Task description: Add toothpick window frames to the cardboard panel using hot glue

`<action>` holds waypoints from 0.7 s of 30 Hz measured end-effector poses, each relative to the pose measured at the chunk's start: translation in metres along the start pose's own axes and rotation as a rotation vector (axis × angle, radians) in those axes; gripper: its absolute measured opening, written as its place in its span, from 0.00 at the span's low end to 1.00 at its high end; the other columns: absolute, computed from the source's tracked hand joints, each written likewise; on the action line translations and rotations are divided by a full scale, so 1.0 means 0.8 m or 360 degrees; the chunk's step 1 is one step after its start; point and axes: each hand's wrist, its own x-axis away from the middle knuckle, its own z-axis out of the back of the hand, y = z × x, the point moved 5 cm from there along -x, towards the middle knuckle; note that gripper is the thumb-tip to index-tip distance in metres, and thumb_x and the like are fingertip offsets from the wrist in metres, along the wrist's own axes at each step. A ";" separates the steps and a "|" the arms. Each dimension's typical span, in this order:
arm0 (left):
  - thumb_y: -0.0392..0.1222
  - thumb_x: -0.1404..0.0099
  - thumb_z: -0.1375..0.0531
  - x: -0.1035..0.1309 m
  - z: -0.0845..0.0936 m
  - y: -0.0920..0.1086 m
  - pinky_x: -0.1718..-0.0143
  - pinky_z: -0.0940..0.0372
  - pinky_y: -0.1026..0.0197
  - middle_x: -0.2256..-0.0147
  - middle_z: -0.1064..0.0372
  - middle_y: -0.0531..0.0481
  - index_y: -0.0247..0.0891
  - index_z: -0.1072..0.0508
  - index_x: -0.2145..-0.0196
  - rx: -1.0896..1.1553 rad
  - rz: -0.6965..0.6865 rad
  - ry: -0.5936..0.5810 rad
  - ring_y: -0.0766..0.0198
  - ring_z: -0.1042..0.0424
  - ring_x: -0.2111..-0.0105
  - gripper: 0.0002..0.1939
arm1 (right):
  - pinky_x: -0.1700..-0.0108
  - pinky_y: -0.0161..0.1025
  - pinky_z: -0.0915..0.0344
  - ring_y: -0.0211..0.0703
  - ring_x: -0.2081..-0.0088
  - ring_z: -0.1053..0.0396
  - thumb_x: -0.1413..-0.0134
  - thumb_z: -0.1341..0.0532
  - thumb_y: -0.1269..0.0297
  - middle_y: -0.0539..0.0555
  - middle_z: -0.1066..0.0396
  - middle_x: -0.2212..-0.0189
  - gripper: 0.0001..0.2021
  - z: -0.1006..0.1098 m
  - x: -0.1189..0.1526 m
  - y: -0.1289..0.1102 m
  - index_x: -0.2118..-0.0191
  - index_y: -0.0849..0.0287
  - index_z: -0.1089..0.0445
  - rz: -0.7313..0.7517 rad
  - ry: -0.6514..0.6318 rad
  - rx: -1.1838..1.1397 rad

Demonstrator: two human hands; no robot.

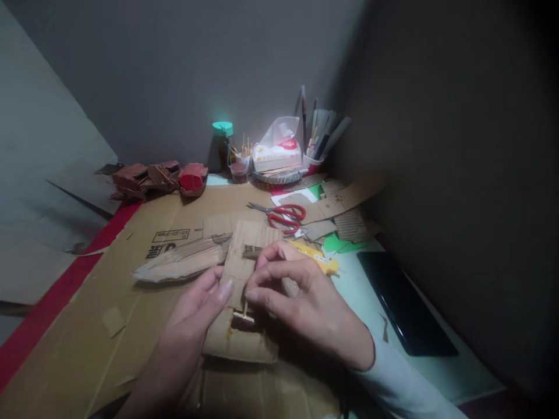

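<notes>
Cardboard (238, 271), brown and oblong, points lengthwise away from me between my hands; my left hand (194, 311) clasps its left edge, my right hand (301, 291) pinches a thin, pale wooden stick (245, 308).

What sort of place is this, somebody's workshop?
Probably a small craft corner, though I can't tell whether it's in a home or a workshop. Red-handled scissors lie beside cardboard scraps, and the left hand holds a cut cardboard piece.
</notes>
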 end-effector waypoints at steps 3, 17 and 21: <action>0.37 0.51 0.28 0.000 0.004 0.001 0.74 0.30 0.68 0.69 0.21 0.55 0.47 0.26 0.55 -0.0038 0.0025 0.0054 0.60 0.21 0.71 0.24 | 0.53 0.43 0.40 0.44 0.57 0.35 0.49 0.32 0.72 0.51 0.34 0.64 0.04 0.000 0.000 0.000 0.73 0.58 0.24 0.0011 0.0010 0.0047; 0.35 0.49 0.29 -0.007 0.015 -0.003 0.71 0.27 0.67 0.66 0.20 0.53 0.45 0.26 0.53 -0.0017 0.0017 0.0133 0.59 0.21 0.67 0.24 | 0.52 0.42 0.40 0.43 0.58 0.34 0.49 0.32 0.73 0.51 0.34 0.64 0.04 -0.002 -0.002 0.004 0.72 0.60 0.24 -0.0075 -0.0048 -0.0025; 0.35 0.49 0.29 -0.009 0.009 0.000 0.78 0.30 0.68 0.70 0.21 0.51 0.42 0.26 0.51 0.0050 -0.0014 -0.0003 0.58 0.21 0.71 0.27 | 0.55 0.40 0.39 0.41 0.61 0.34 0.48 0.32 0.70 0.51 0.35 0.65 0.04 -0.001 -0.006 0.007 0.73 0.60 0.24 -0.0169 -0.0134 -0.0282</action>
